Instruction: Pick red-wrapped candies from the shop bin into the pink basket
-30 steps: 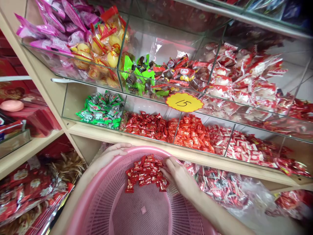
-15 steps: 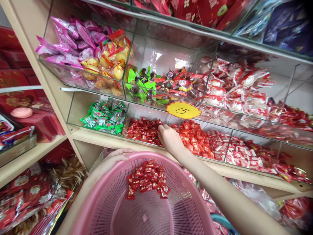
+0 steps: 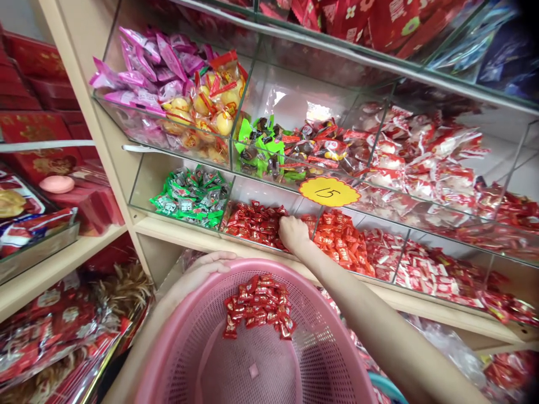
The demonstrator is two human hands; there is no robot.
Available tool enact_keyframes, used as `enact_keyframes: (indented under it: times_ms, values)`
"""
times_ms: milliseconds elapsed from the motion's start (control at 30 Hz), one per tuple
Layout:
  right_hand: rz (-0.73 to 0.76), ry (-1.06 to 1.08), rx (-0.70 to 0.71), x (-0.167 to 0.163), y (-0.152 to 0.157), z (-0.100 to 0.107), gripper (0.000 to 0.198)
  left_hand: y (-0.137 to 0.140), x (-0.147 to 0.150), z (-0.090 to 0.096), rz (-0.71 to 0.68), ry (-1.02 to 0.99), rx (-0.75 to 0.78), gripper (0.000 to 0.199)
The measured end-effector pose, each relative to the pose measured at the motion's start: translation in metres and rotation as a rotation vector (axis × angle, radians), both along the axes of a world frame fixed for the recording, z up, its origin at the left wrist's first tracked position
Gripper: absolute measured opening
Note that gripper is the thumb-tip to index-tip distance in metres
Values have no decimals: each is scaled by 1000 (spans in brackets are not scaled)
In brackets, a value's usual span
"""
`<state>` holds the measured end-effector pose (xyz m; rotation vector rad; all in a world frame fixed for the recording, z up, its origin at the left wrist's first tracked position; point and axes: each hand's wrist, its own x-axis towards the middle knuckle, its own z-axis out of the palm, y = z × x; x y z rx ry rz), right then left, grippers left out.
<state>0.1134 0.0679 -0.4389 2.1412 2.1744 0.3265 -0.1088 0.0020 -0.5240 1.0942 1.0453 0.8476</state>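
A pink perforated plastic basket [image 3: 332, 314] is tilted in front of me, with a heap of small red-wrapped candies [image 3: 261, 306] against its far wall. My left hand [image 3: 210, 264] lies over the basket's left rim, fingers closed around the edge. Up in the lower shelf row, my right hand [image 3: 293, 233] is curled among the dark red-wrapped candies [image 3: 256, 223], at the right side of their compartment. Its fingertips are hidden, so how many candies they grip does not show.
Green-wrapped candies [image 3: 191, 196] fill the compartment on the left; orange-red packets [image 3: 339, 238] lie to the right. A yellow price tag [image 3: 329, 192] marked 15 hangs just above my right hand. The wooden shelf edge [image 3: 177, 234] runs behind the basket.
The view has shifted, so the shelves appear further right. My right hand is now more tightly curled in the dark red candies. My left hand keeps its hold on the basket.
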Motion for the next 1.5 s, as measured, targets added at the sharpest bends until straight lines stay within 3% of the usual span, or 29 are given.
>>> enact_keyframes:
  times_ms: [233, 400, 567, 700, 900, 1033, 1200, 1500]
  values:
    - [58, 39, 100, 7, -23, 23, 28, -2, 3, 4, 51, -45, -80, 40]
    - [256, 363, 194, 21, -43, 34, 20, -4, 4, 5, 40, -36, -42, 38]
    - [442, 848, 105, 36, -79, 26, 26, 1, 0, -4, -11, -29, 6, 45]
    - [445, 976, -5, 45, -106, 7, 26, 4, -2, -7, -6, 20, 24, 42]
    - [414, 965, -64, 56, -112, -20, 27, 1, -2, -2, 3, 54, 9, 39]
    - [421, 902, -17, 63, -112, -27, 26, 4, -2, -4, -15, 83, 19, 41]
    - [465, 643, 118, 67, -115, -37, 22, 5, -2, -4, -24, 69, 11, 42]
    - [533, 155, 240, 63, -115, -55, 24, 2, 1, 1, -11, 40, -3, 43]
